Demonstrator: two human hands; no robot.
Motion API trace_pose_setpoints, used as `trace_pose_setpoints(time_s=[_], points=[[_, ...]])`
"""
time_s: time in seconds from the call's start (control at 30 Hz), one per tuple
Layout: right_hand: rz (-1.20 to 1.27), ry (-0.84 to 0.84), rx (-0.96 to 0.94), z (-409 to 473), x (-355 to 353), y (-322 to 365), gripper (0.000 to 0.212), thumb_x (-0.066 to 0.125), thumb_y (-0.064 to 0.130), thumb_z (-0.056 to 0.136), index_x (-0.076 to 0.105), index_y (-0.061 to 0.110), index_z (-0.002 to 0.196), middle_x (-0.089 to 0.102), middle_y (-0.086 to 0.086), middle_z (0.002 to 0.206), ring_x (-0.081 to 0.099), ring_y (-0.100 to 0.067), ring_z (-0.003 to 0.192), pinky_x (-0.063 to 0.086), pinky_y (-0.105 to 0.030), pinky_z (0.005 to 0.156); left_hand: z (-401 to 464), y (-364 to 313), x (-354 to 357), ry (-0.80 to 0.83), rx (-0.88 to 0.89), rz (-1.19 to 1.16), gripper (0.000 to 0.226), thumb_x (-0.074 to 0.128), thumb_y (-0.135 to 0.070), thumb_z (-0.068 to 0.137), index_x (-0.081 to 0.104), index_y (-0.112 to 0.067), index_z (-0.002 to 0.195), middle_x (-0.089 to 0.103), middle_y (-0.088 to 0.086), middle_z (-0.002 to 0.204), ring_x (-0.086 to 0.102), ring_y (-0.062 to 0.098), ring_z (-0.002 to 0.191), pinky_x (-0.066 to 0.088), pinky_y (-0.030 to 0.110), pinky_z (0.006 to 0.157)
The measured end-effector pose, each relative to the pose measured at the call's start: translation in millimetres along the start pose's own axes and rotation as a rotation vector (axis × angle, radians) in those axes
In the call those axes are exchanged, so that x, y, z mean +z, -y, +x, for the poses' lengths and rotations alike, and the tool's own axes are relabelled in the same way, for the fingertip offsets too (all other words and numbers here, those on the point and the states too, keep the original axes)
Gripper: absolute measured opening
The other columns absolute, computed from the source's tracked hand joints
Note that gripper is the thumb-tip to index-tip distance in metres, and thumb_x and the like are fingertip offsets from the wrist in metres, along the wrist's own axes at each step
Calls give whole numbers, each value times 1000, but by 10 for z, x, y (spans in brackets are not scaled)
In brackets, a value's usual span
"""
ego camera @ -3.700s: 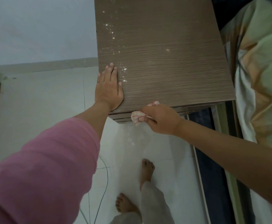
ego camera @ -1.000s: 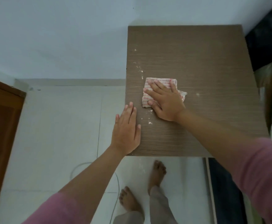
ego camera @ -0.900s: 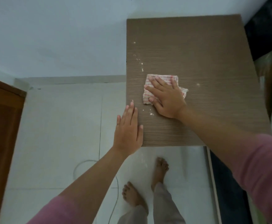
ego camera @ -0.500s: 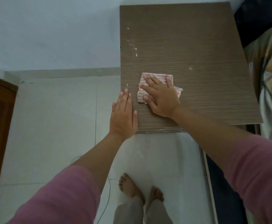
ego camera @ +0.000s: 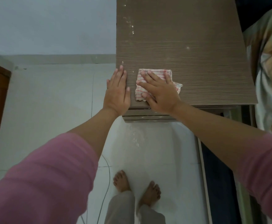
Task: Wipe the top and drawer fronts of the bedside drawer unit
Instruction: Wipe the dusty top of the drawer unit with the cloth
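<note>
**Flat hand on the cloth at the near left corner of the unit's top**

The right hand [ego camera: 160, 92] lies flat with fingers spread and straight, pressing a folded red-checked cloth [ego camera: 154, 78] onto the top of the bedside drawer unit [ego camera: 188, 38]; nothing is pinched or curled round. The left hand [ego camera: 117, 92] also lies flat, fingers together and straight, along the left edge of the top, just beside the cloth and holding nothing.

The cloth sits near the near left corner, a short way in from both edges. A loose corner of it sticks out to the right of the hand. Far from the cloth, the wood-grain top stretches bare, with white specks [ego camera: 129, 25] strung along the left edge and one lone speck [ego camera: 187, 48] towards the middle. To the right the top runs open to its right edge, beside which lies bedding [ego camera: 267, 62].

Below the near edge, narrow strips of the drawer fronts [ego camera: 148, 117] show. On the white tiled floor [ego camera: 51, 94] near the unit stand two bare feet [ego camera: 137, 186], with a thin cable [ego camera: 107, 183] to their left.
</note>
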State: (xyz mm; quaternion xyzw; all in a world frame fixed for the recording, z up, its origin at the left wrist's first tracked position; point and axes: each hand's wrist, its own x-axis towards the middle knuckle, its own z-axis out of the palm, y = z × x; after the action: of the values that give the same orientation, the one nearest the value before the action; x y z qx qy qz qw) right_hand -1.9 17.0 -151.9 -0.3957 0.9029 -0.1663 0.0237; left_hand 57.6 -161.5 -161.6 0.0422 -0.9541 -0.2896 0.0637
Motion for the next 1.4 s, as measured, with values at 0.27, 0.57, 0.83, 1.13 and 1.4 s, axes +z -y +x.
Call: trace_pose_setpoints(time_s=[0.27, 0.57, 0.83, 1.13, 1.4], points=[[7, -62, 8, -255, 47, 149, 42, 41, 34, 93, 50, 24, 133, 37, 0, 149, 27, -18, 140, 6, -57, 111, 12, 39, 30, -7, 17, -1, 52, 37, -15, 93, 27, -1, 142, 17, 13, 154, 11, 26, 143, 5, 46, 114], [30, -16, 90, -467, 58, 365, 38, 48, 26, 93, 52, 21, 131, 36, 0, 149, 25, -19, 141, 3, -57, 112, 26, 59, 42, -21, 34, -7, 53, 37, -17, 93, 27, 0, 142, 17, 14, 154, 11, 27, 143, 6, 44, 115], [126, 393, 137, -691, -418, 681, 38, 46, 13, 92, 53, 17, 129, 58, -9, 129, 55, -33, 114, 41, -43, 95, 124, -24, -257, 283, -14, 166, 60, 40, -23, 94, 16, -1, 144, 7, 15, 156, 6, 28, 143, 10, 44, 115], [205, 212, 229, -153, -1108, 527, 44, 52, 6, 89, 51, 14, 132, 57, -13, 131, 56, -34, 114, 41, -35, 92, -4, -158, -506, 403, -39, 157, 68, 41, -38, 92, 15, -3, 146, 8, 12, 156, 8, 26, 143, 9, 46, 114], [303, -72, 234, 1105, -980, -283, 37, 50, 5, 92, 54, 8, 129, 57, -13, 131, 51, -28, 122, 30, -21, 99, 800, -172, -141, 183, -141, 198, 72, 41, -38, 91, 13, -2, 146, 7, 14, 156, 6, 27, 143, 10, 46, 113]])
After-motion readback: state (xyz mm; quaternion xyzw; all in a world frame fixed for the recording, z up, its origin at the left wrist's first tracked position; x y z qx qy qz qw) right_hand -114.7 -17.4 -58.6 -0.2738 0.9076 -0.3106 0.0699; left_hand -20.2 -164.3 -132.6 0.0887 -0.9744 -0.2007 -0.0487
